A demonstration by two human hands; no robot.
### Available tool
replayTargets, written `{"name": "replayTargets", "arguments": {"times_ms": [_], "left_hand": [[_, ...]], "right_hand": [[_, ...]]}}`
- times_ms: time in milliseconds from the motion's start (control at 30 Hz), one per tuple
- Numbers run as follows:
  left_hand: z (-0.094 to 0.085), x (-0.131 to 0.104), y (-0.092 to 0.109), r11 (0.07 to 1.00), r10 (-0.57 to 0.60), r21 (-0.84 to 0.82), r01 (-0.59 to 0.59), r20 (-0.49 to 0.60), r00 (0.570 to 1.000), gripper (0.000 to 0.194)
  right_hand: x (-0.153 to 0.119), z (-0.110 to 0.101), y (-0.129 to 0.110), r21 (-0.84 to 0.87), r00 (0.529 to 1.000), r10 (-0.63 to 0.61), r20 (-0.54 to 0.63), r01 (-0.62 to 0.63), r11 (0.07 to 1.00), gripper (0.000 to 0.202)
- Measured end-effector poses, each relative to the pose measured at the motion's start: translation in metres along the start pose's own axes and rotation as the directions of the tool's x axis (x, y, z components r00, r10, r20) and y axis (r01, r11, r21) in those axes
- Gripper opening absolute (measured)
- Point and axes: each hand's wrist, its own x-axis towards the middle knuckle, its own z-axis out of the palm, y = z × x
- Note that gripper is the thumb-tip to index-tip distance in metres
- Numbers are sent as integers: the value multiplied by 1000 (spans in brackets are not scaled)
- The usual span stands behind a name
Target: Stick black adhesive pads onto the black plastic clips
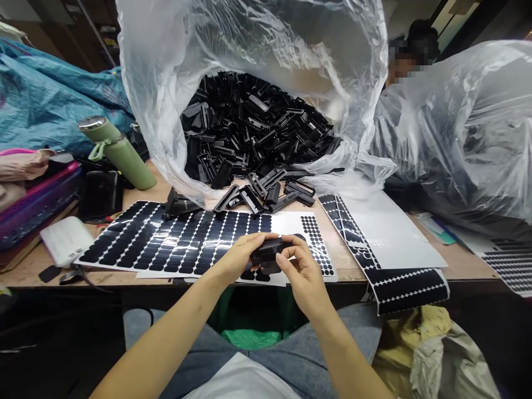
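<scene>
Between my two hands, just above the table's front edge, is a black ribbed plastic part [268, 252]. My left hand [245, 252] grips its left end, fingers closed along the top. On its right end my right hand [301, 266] closes with thumb and fingers. Beneath and left of them lies a sheet of black stickers [166, 244] in rows on white backing. Small round black stickers [316, 244] fill the sheet's right end. Several loose black plastic parts [266, 191] lie just beyond it, in front of a large clear plastic bag [158, 127] heaped with similar parts.
At the left stand a green bottle [124, 160], a white box-shaped device [66, 241] and a purple basket [41, 194]. More sticker sheets [411, 288] and a white sheet [394, 233] overhang the table edge at right. Another person [409, 52] sits behind a second plastic bag [465, 122].
</scene>
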Motion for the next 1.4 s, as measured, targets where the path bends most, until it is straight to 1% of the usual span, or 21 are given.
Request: {"name": "replayTargets", "arguments": {"times_ms": [100, 167, 400, 533, 767, 1167, 1333, 1400], "left_hand": [[6, -1, 2, 999, -25, 23, 26, -70, 997, 31], [8, -1, 2, 999, -42, 10, 43, -92, 995, 29], [11, 0, 0, 999, -28, 19, 30, -93, 995, 26], [12, 0, 0, 998, -40, 52, 45, -95, 995, 28], [13, -1, -3, 998, -34, 48, 38, -89, 995, 28], [17, -5, 0, 995, -37, 84, 44, -87, 996, 29], [18, -6, -4, 995, -28, 88, 36, -89, 996, 28], [16, -6, -6, 994, -27, 103, 38, -102, 994, 29]], "right_hand": [[0, -1, 0, -52, 1000, -7, -23, 5, 999, 19], [-1, -1, 0, -76, 999, -9, -35, 6, 997, 19], [-3, -1, -1, -129, 999, -26, -42, 20, 991, 19], [-3, -1, 0, -144, 999, -30, -44, 24, 989, 17], [-4, 1, 2, -155, 998, -20, -56, 11, 988, 17], [-5, 3, 5, -207, 995, -29, -92, 10, 978, 16], [-9, 7, 5, -239, 995, -34, -98, 10, 971, 15], [-8, 7, 10, -271, 989, -62, -136, 23, 962, 13]]}}
